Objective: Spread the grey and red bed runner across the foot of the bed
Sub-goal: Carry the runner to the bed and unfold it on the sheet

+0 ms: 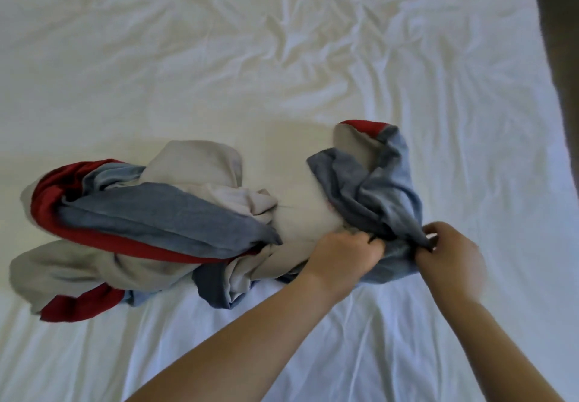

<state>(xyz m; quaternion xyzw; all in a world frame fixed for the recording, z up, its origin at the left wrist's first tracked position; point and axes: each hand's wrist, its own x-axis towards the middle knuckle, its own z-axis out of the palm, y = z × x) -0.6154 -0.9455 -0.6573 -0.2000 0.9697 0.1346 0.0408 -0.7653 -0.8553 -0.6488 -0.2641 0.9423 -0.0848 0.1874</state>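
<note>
The grey and red bed runner (pixel 163 216) lies bunched and twisted on the white bed sheet (pixel 282 72), running from the left side to right of centre. Its pale lining shows in several folds, and red borders show at the left and at the far right tip. My left hand (pixel 344 252) grips a crumpled grey fold near the runner's right end. My right hand (pixel 451 256) pinches the grey cloth just beside it, a little to the right. Both hands are close together at the near edge of the bunch.
The wrinkled white sheet covers the whole bed around the runner. The bed's right edge (pixel 560 113) runs down the right side, with a dark floor strip (pixel 564 41) beyond it.
</note>
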